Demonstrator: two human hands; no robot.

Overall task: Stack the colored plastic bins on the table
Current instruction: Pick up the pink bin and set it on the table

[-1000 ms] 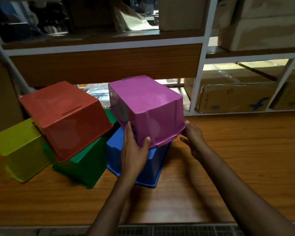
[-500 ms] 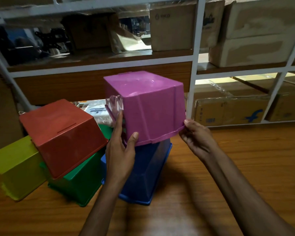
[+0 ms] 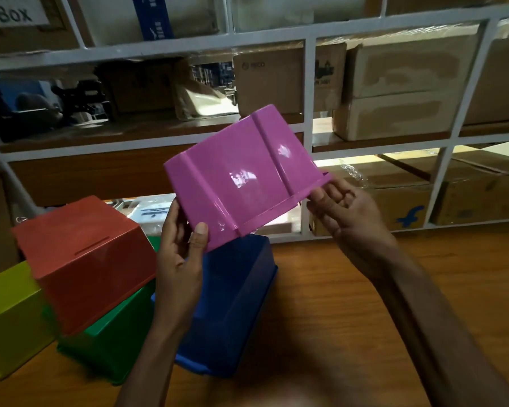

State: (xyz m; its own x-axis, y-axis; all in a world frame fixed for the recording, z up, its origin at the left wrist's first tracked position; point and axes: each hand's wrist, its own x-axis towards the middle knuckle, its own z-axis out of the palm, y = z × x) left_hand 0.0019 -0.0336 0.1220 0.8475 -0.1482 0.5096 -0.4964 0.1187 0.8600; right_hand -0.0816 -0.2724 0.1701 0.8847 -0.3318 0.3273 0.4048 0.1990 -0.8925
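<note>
Both hands are holding the pink bin in the air above the blue bin, tilted, its long side facing the camera. The left hand is pinching the bin's corner at 7 o'clock, thumb pressing on the outer wall. The right hand is gripping the rim at 4 o'clock, fingers curling around the edge. The red bin is lying at 9 o'clock on the green bin, beside the yellow bin, all on the wooden table.
</note>
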